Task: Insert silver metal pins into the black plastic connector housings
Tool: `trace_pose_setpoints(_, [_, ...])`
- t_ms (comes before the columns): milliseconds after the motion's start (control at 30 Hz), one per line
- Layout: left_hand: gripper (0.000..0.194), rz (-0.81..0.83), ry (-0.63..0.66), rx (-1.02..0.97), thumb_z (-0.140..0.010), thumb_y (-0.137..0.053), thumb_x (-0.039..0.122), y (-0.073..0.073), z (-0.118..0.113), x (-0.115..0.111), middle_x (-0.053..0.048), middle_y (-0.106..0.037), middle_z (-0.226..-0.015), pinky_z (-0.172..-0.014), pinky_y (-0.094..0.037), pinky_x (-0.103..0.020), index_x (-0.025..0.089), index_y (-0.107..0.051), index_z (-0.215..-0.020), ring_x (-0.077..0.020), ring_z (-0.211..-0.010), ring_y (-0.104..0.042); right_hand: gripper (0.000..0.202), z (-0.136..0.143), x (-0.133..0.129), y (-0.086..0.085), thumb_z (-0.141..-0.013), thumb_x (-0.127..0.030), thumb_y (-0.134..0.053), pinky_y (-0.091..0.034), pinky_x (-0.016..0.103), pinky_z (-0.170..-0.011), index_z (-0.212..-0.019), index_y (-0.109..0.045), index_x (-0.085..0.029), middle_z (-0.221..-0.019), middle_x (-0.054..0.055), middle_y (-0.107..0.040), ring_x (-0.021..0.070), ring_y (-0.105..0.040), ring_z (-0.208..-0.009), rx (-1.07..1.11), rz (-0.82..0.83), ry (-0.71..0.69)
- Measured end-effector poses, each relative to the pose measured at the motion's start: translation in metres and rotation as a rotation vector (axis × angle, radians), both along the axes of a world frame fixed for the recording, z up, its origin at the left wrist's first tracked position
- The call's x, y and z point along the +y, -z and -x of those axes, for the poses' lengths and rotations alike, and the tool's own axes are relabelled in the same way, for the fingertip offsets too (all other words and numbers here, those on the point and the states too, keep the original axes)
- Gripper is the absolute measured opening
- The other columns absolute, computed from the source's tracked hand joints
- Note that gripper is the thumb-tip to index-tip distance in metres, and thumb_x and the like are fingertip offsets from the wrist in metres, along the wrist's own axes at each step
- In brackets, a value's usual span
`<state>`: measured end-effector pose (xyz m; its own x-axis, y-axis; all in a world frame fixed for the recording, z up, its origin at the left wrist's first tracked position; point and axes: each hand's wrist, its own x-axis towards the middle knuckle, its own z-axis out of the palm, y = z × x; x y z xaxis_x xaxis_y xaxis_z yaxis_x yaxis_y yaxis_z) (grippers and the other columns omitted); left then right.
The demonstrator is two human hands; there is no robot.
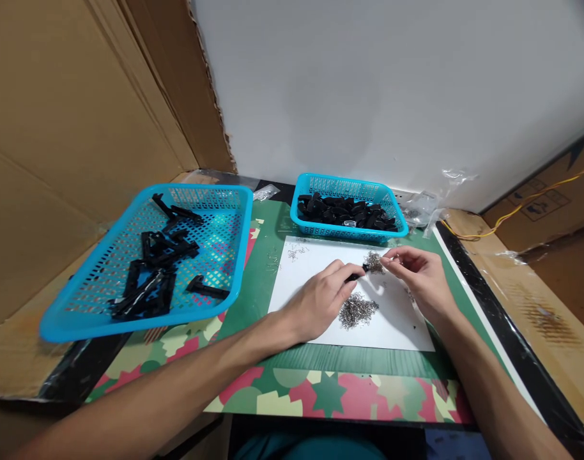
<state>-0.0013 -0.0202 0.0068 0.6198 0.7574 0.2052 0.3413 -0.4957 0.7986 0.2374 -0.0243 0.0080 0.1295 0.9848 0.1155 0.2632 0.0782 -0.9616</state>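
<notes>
My left hand (321, 299) is closed around a black plastic part (355, 276), whose far end points up and to the right. My right hand (420, 273) has thumb and forefinger pinched together just right of that end; whatever is between the fingertips is too small to make out. Beyond the part lies a small heap of thin metal wire pieces (374, 260). A larger heap of similar wire pieces (358, 312) sits between my hands, nearer to me. Both heaps rest on a white sheet (287, 281).
At the left, a large blue basket (148, 327) holds long black plastic parts. Behind the sheet, a smaller blue basket (330, 230) is filled with short black pieces. Loose wire pieces (298, 250) lie at the sheet's far left. Cardboard (81, 96) and a white wall (368, 89) enclose the table.
</notes>
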Motion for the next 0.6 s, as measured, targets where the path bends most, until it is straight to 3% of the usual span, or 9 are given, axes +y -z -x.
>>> trace_pose_setpoints(100, [0.044, -0.029, -0.012, 0.024, -0.108, -0.048, 0.023, 0.002, -0.001, 0.000, -0.013, -0.064, -0.140, -0.105, -0.052, -0.044, 0.019, -0.047, -0.152, -0.0269, -0.124, -0.063, 0.031, 0.002, 0.001, 0.002, -0.082, -0.047, -0.083, -0.030, 0.026, -0.054, -0.086, -0.074, -0.017, -0.064, -0.003, -0.054, 0.0105, -0.042, -0.058, 0.004, 0.032, -0.075])
trace_pose_setpoints(300, [0.034, -0.073, -0.012, 0.106, -0.109, -0.050, 0.028, 0.003, -0.001, 0.002, -0.011, -0.070, -0.118, -0.095, -0.055, -0.039, 0.015, -0.064, -0.137, -0.0239, -0.107, -0.068, 0.032, 0.003, 0.002, 0.004, -0.079, -0.046, -0.083, -0.027, 0.026, -0.054, -0.082, -0.074, -0.015, -0.063, -0.003, -0.052, 0.0107, -0.042, -0.057, -0.121, 0.119, -0.144])
trace_pose_setpoints(600, [0.025, -0.174, 0.039, 0.115, -0.107, -0.057, 0.027, 0.010, -0.002, 0.003, -0.007, -0.071, -0.105, -0.085, -0.054, -0.035, 0.018, -0.070, -0.127, -0.0219, -0.098, -0.068, 0.027, 0.011, 0.000, 0.006, -0.079, -0.041, -0.077, -0.030, 0.026, -0.051, -0.080, -0.075, -0.013, -0.059, 0.000, -0.059, 0.0120, -0.047, -0.054, -0.235, 0.160, -0.091])
